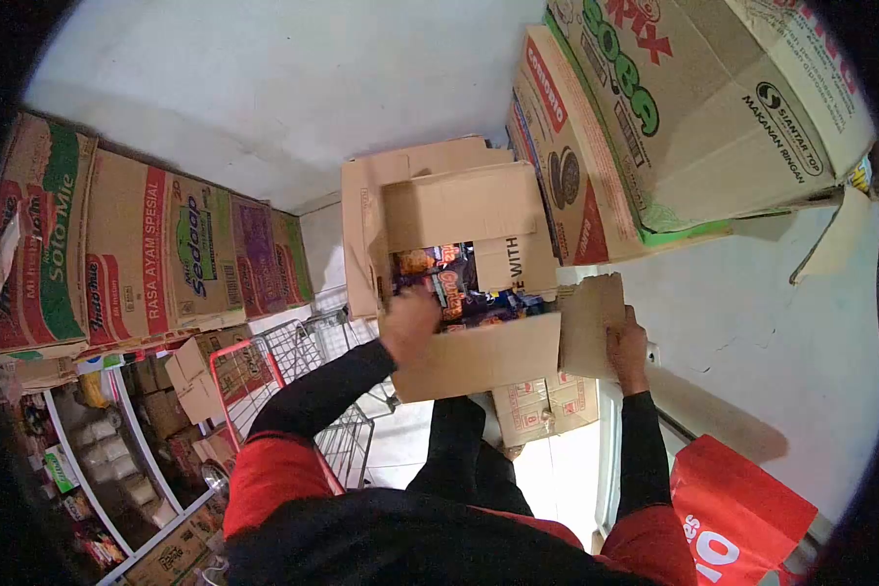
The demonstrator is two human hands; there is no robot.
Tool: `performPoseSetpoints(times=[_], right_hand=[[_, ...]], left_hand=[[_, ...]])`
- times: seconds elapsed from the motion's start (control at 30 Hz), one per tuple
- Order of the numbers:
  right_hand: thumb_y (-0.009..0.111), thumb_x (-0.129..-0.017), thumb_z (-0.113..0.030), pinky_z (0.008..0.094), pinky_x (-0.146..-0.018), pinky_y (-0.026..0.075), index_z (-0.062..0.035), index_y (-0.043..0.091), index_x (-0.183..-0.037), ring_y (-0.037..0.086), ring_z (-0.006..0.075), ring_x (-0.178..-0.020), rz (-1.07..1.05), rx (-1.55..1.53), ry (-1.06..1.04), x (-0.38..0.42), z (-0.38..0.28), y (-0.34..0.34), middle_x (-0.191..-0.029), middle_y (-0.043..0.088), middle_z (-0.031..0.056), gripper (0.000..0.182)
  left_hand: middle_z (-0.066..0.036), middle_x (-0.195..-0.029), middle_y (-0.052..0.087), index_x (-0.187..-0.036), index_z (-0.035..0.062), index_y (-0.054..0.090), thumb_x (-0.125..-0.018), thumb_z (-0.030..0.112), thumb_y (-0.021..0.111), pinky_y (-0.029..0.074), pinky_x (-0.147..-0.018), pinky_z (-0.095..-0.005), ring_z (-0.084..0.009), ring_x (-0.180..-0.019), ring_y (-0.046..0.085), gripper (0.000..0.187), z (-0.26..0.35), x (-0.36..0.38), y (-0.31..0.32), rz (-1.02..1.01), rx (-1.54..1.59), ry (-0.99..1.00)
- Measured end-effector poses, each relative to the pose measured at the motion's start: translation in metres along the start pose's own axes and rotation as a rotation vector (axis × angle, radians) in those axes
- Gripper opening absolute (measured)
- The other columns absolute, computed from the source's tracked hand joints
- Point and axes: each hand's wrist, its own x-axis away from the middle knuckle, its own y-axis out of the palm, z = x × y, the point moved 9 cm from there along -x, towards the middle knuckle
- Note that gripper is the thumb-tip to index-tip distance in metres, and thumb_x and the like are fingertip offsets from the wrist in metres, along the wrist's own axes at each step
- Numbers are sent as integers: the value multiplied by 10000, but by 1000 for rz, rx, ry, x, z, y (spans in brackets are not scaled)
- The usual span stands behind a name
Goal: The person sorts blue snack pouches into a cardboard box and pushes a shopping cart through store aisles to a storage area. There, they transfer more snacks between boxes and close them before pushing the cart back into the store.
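In front of me is an open cardboard box [474,361] with its flaps spread outward. Dark snack packets [449,283] with orange and purple print lie inside it. My left hand [412,327] reaches over the box's near left edge beside the packets; its fingers are smeared by motion. At the right, my right hand [627,350] grips the outer edge of a cardboard flap [591,322], with the thumb side towards me and part of the fingers hidden behind it.
Large printed cartons [693,117] are stacked at the upper right, more cartons [127,244] along the left. A wire cart [303,361] with red edging stands at the lower left, near goods shelves [107,449]. A smaller taped carton [547,405] and a red bag [742,508] are below right.
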Motion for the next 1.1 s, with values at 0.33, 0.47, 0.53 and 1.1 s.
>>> performPoseSetpoints(times=[0.33,0.47,0.53,1.1], right_hand=[[567,-724,-32,464,-873,401,-65,315,-1295,404,383,-1132,171,297,-69,-9,-19,-5,-1249,369,255,625],[685,-664,-96,502,-925,354,-82,281,-1330,272,412,-1233,142,300,101,-10,-12,12,-1361,227,231,779],[723,-634,-128,485,-938,345,-64,266,-1331,294,404,-1224,180,191,273,-13,20,15,-1344,255,240,836],[522,-754,-103,446,-549,465,-6,507,-864,581,382,-650,-78,206,-109,7,-102,25,-672,555,215,147]], left_hand=[[-227,-1336,291,-1304,-26,236,-476,283,845,341,-934,-447,-353,-1235,300,1074,-200,82,51,348,497,-633],[-202,-1143,492,-1180,-58,399,-587,262,812,393,-896,-398,-300,-1061,484,790,-234,109,70,506,972,-802],[-163,-1033,553,-1115,-34,472,-609,205,797,418,-848,-361,-247,-983,527,646,-237,115,68,392,1102,-710],[-272,-750,574,-1040,-81,459,-778,77,522,472,-614,-453,-430,-725,563,312,-130,111,-7,317,967,-415]])
